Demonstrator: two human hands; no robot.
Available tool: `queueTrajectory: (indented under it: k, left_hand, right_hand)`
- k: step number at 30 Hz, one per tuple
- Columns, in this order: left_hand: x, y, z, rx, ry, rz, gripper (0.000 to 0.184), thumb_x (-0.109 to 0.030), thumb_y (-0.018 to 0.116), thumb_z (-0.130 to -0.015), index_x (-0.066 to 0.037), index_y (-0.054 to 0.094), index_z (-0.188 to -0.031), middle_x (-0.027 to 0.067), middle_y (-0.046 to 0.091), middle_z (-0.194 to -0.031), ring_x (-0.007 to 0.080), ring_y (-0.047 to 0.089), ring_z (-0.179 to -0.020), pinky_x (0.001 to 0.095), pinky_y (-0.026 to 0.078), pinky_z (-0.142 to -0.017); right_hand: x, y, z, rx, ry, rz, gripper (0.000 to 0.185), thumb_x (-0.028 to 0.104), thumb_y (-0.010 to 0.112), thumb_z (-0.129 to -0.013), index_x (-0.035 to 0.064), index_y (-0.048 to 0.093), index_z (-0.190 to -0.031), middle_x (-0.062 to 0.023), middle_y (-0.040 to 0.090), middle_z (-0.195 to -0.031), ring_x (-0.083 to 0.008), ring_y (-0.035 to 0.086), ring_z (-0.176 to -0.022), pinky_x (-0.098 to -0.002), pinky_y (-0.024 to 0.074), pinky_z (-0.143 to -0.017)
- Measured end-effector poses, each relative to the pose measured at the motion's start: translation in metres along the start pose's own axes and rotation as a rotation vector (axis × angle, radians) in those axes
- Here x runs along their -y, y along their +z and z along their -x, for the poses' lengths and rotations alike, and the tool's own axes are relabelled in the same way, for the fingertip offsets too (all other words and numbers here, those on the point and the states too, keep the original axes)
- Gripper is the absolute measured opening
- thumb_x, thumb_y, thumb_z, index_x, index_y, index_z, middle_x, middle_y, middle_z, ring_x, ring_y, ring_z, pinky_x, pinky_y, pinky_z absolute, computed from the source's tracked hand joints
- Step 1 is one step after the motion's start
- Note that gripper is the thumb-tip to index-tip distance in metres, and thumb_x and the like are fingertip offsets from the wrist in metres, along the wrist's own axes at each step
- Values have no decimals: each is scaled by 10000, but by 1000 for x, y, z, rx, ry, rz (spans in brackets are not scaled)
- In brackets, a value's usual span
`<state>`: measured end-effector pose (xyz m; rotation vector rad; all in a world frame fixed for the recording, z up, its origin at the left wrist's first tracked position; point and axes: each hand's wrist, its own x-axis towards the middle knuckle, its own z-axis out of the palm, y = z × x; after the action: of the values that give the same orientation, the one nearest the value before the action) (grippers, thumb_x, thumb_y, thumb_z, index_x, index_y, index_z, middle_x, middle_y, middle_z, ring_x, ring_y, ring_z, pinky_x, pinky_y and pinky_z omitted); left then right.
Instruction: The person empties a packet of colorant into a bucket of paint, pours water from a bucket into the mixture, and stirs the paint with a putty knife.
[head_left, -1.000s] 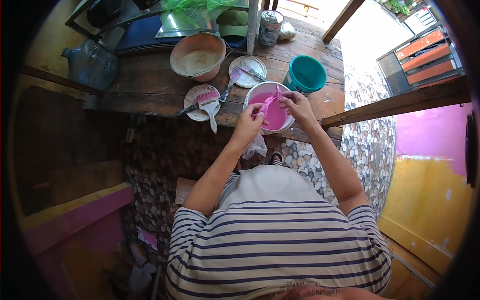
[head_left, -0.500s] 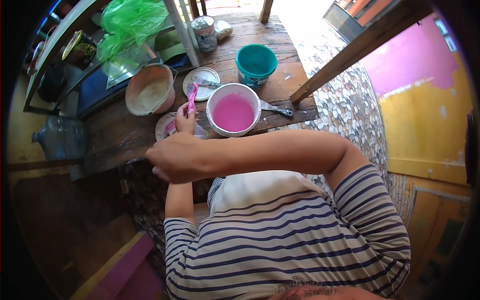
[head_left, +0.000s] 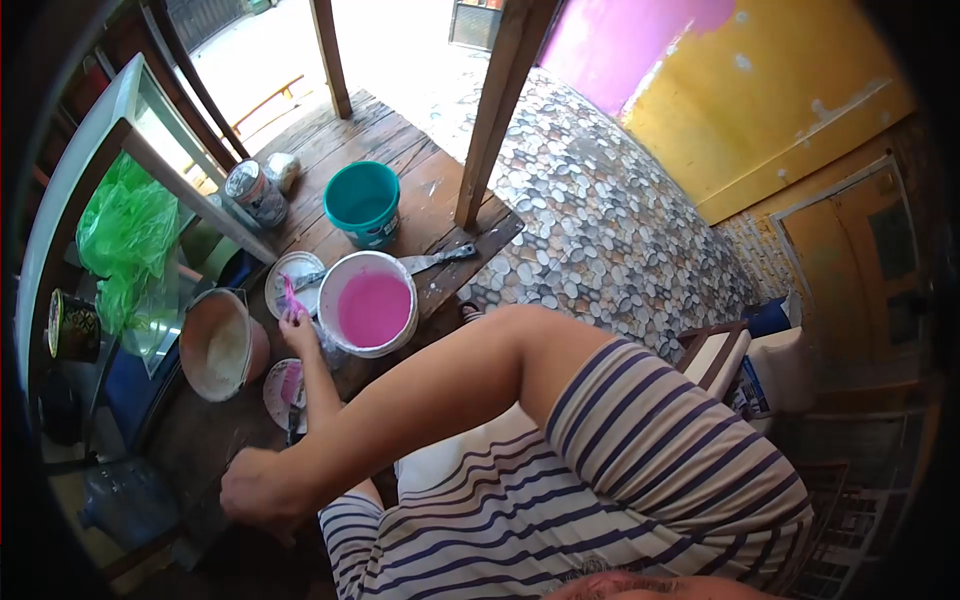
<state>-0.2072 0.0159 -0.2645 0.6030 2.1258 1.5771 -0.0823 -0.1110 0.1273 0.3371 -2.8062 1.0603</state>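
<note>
My left hand (head_left: 297,330) is closed on a crumpled, pink-smeared plastic piece (head_left: 290,293), held upright beside the white bucket (head_left: 328,305) of pink paint (head_left: 372,308). My right forearm crosses in front of my left one. At its end my right hand (head_left: 258,488) is curled closed, low on the left; what lies inside its fingers, if anything, is hidden. A white lid (head_left: 283,268) with a paint-stained putty knife (head_left: 308,278) across it lies behind my left hand. Nearer me is a second, pink-smeared lid (head_left: 274,398) with a dark-handled tool (head_left: 293,425).
A teal bucket (head_left: 362,200), a scraper (head_left: 445,258) and a paint-spattered can (head_left: 257,193) stand or lie on the wooden table (head_left: 405,150). A dirty pinkish bucket (head_left: 225,345) is left. A wooden post (head_left: 500,120) rises at the table's right corner.
The view has turned right, so the table appears farther left. My right hand has moved down and left, away from my left hand, which keeps the plastic piece near the bucket.
</note>
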Motion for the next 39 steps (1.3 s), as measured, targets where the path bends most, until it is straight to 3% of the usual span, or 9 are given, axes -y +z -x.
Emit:
queueTrajectory:
  k: [2,4,8,10,13,16,20,27,39]
  left_hand:
    - [24,4,-13,-6,21,-115,468,-72,644,-881,46,495,-1308,188,644,-1213,244,657,-1031,331,522,-896]
    - [23,8,-7,60,21,-118,482,-114,648,-877,35,495,-1309,176,653,-1189,256,653,-1030,355,513,-908]
    - [-14,-4,30,8,208,-390,376,-222,591,-917,32,594,-1194,206,649,-1113,295,642,-998,399,500,-876]
    - [-40,-14,57,-44,142,-239,329,-228,574,-932,22,634,-1137,211,662,-1076,308,650,-970,392,502,-863]
    - [-72,-26,102,57,-59,-20,347,-277,530,-998,3,644,-1167,124,707,-1000,180,677,-840,301,515,-695]
    - [-107,-35,144,133,-195,46,375,-326,496,-1030,-15,659,-1161,82,697,-957,116,639,-792,268,497,-650]
    - [-122,-30,174,90,-91,10,353,-304,537,-1018,5,653,-1142,56,672,-909,88,595,-733,249,495,-597]
    - [-118,-25,186,93,-122,138,376,-283,580,-999,19,593,-1223,69,665,-977,83,592,-706,224,500,-554]
    - [-115,-24,186,116,-206,164,344,-255,562,-1005,25,583,-1203,64,649,-962,88,608,-733,238,546,-555]
  right_hand:
    - [-27,0,32,-199,160,-107,188,220,665,-809,39,669,-758,-155,675,-736,-370,678,-765,-466,542,-693]
    - [-47,-40,73,-194,389,-150,246,263,615,-891,25,653,-940,-193,688,-917,-371,659,-941,-459,510,-846]
    - [-170,-83,166,-673,636,-213,354,315,600,-929,-15,655,-1048,-237,693,-918,-363,687,-876,-418,528,-796]
    - [-263,-84,215,-837,1026,-161,460,351,606,-922,-54,587,-1139,-214,698,-960,-320,699,-853,-392,538,-801]
    - [-329,-85,252,-861,1401,-502,686,519,586,-918,-75,487,-1246,-197,660,-995,-190,667,-672,-335,525,-551]
    - [-361,-79,266,-822,1403,-832,724,557,570,-917,-72,474,-1261,-195,666,-983,-193,667,-671,-323,516,-544]
    - [-390,-72,262,-771,1302,-1028,616,475,534,-961,-56,477,-1267,-220,663,-1045,-215,695,-696,-312,521,-534]
    - [-395,-69,243,-860,1255,-1075,368,168,442,-964,-116,445,-1198,-263,666,-992,-278,729,-739,-322,611,-565]
    - [-342,-74,238,-1018,938,-811,284,16,492,-921,-135,416,-1149,-252,669,-939,-299,729,-719,-319,641,-570]
